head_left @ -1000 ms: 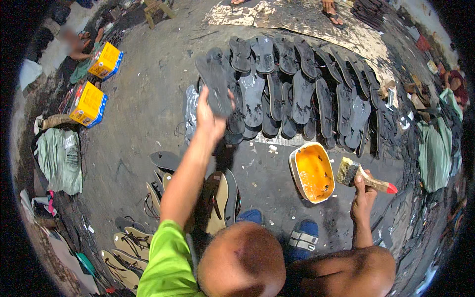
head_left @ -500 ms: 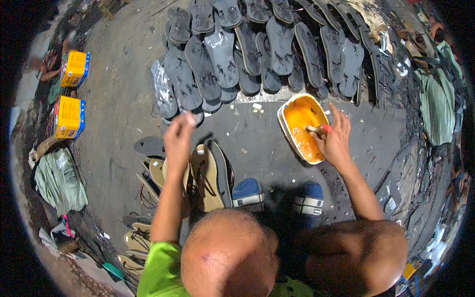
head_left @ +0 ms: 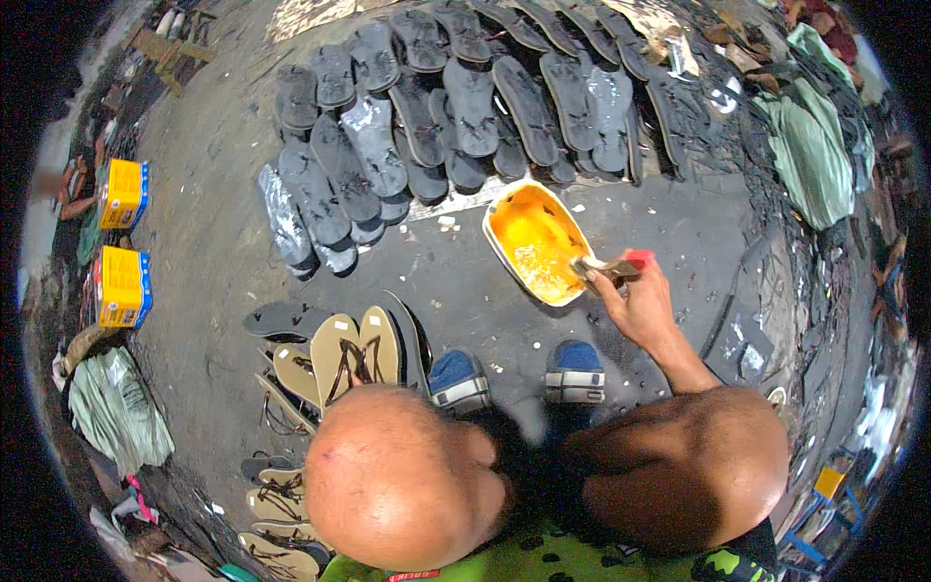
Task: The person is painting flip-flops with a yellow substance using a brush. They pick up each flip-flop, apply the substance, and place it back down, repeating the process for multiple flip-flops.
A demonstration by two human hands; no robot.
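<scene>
A brush (head_left: 613,266) with a red-tipped handle is gripped in my right hand (head_left: 642,303). Its bristle end rests at the right rim of a white oblong tub (head_left: 504,260), which holds yellow-orange liquid (head_left: 539,233). My left hand is out of view. Beyond the tub lie rows of dark grey sandal soles (head_left: 475,112), several with a shiny wet-looking surface (head_left: 373,145). Closer to me on the left are tan sandals with dark straps (head_left: 337,357), partly hidden by my knee, beside a dark sole (head_left: 281,318).
Two yellow-and-blue boxes (head_left: 122,194) stand at the far left, with a person's arm behind them. Greenish plastic bags lie at left (head_left: 118,407) and upper right (head_left: 807,155). Dark scraps (head_left: 747,339) litter the right side. My blue-and-white footwear (head_left: 574,371) is in front of me.
My left hand, earlier raised over the tan sandals, has left the view. My right hand has drawn the brush from inside the tub to its rim. The whole view has shifted.
</scene>
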